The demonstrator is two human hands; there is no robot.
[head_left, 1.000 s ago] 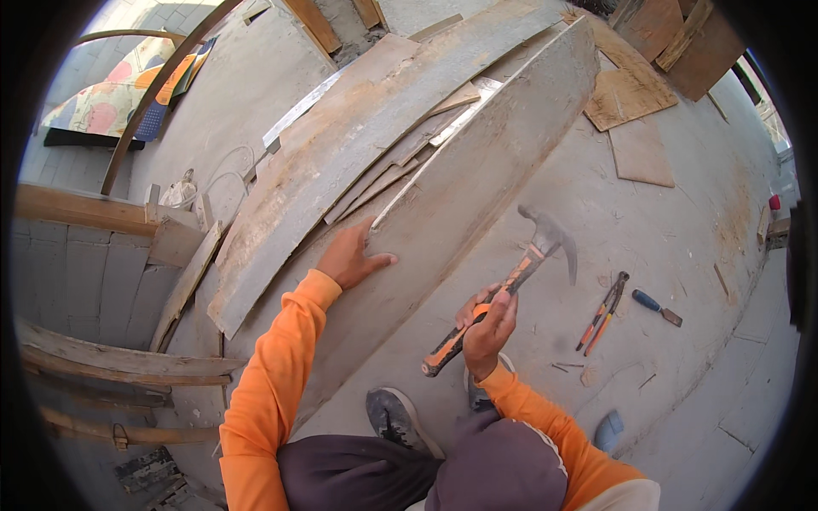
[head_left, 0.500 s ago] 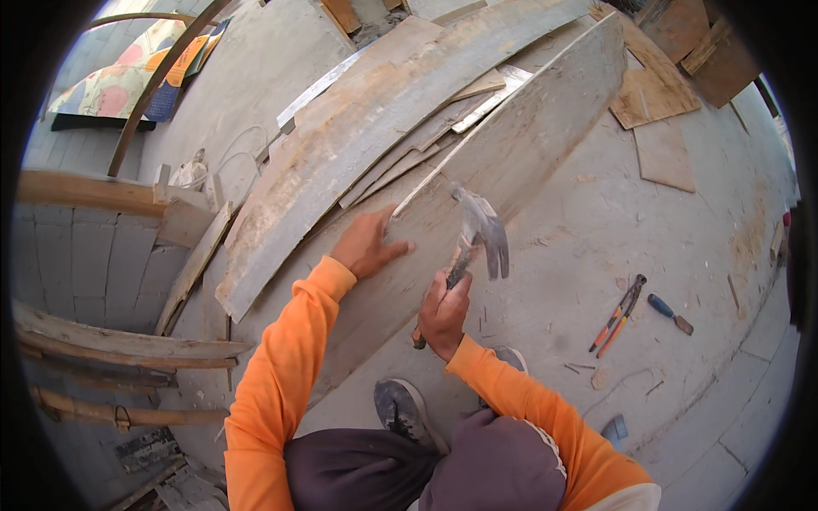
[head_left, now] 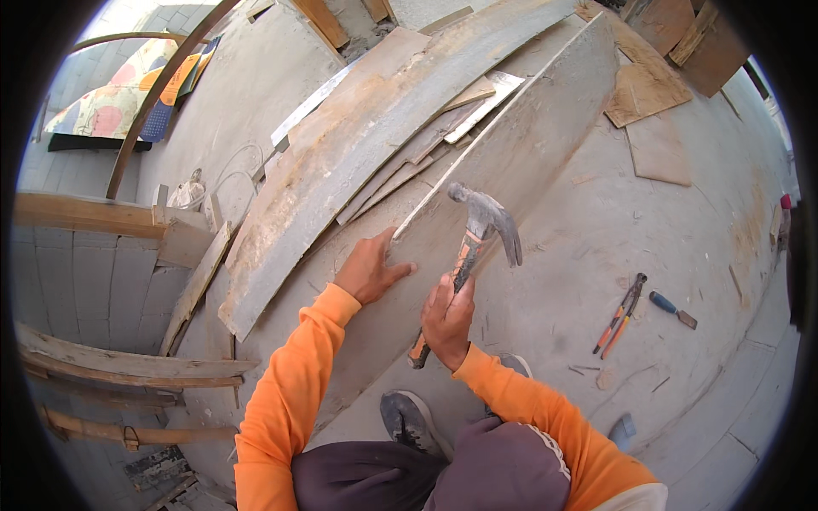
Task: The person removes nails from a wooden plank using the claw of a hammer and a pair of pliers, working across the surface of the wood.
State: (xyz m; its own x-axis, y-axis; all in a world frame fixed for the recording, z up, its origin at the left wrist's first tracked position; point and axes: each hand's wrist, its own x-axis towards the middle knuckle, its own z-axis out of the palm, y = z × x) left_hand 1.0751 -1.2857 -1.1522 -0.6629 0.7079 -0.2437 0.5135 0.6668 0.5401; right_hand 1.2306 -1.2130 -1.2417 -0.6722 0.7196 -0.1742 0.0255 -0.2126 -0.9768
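Observation:
My left hand (head_left: 368, 271) holds the near part of a long grey-brown wooden board (head_left: 532, 145) standing on its edge. The fingers go over the board's pale top edge, and the thumb lies against its broad face. In my right hand (head_left: 447, 319) is a claw hammer (head_left: 487, 215), gripped around its black and orange handle. The hammer's head is raised in front of the board's face, with the claw toward the right. Whether the hammer touches the board I cannot tell.
Long curved planks (head_left: 400, 102) and scrap strips lie beyond the board. To the right, pincers (head_left: 620, 315) and a blue-handled chisel (head_left: 673, 310) rest on the dusty concrete floor. Plywood pieces (head_left: 645, 95) lie at the far right. Wooden beams (head_left: 128, 364) cross the left side.
The hammer in my right hand has turned a little, its claw swinging up and to the right. My left hand keeps its hold on the board. The view has shifted slightly.

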